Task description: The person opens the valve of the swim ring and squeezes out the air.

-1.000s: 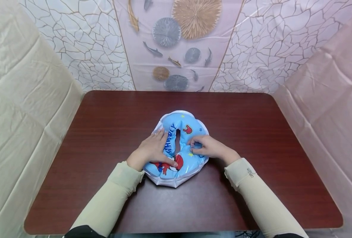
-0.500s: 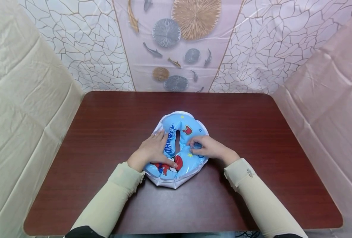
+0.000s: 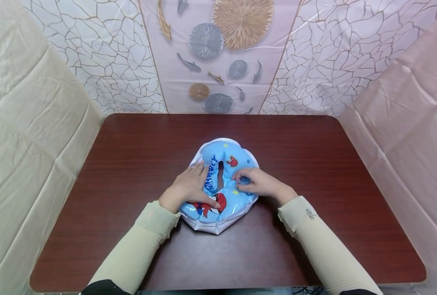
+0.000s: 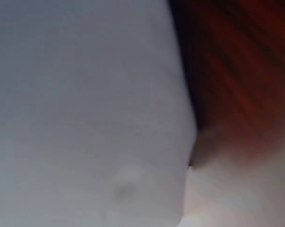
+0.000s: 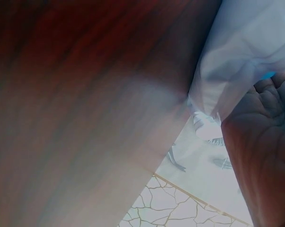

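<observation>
A partly puffed-up inflatable swim ring [image 3: 237,207], light blue with cartoon prints and a white underside, lies on the table with a narrow slit for its centre hole. My left hand [image 3: 190,185] rests on the ring's left side, fingers extended and thumb stretched across the red print. On the right side, my right hand [image 3: 260,183] pinches the ring's top between curled fingers and thumb; the exact spot between the fingertips is hidden. The left wrist view is mostly filled by the blurred pale underside [image 4: 95,113]. In the right wrist view, my palm [image 5: 265,156] is beside crumpled white plastic [image 5: 242,56].
The ring lies near the middle of a dark red-brown wooden table [image 3: 314,164] with rounded corners. Pale cloth hangs at the left [image 3: 37,123] and right sides. A patterned backdrop [image 3: 222,61] stands behind the far edge.
Both hands keep the same hold and place on the swim ring. The whole head view has shifted only slightly.
</observation>
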